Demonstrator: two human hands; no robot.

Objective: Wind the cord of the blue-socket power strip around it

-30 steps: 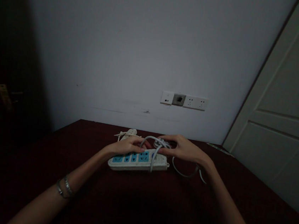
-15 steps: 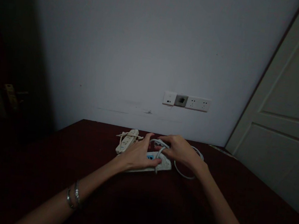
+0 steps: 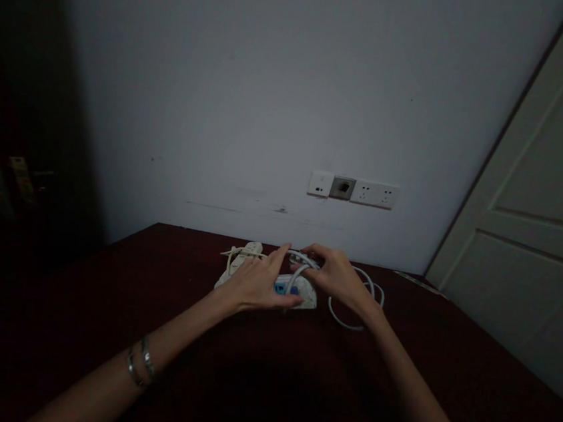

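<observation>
A white power strip [image 3: 302,297] with blue sockets lies on the dark red table [image 3: 194,376]. My left hand [image 3: 254,282] covers most of the strip and grips it, thumb at the front edge. My right hand [image 3: 335,275] pinches the strip's grey-white cord [image 3: 350,322] where it loops over the strip's right end. The rest of the cord lies in a loose coil to the right of that hand. Two bracelets ring my left wrist.
A second white power strip [image 3: 241,255], bound with its own cord, lies just behind my left hand. Wall sockets [image 3: 353,190] sit on the white wall behind the table. A white door [image 3: 537,218] stands at the right, a dark door at the left.
My left hand slid right and now covers the blue sockets. The right hand carried the cord over the strip's right end, and the loose cord gathered closer to the strip.
</observation>
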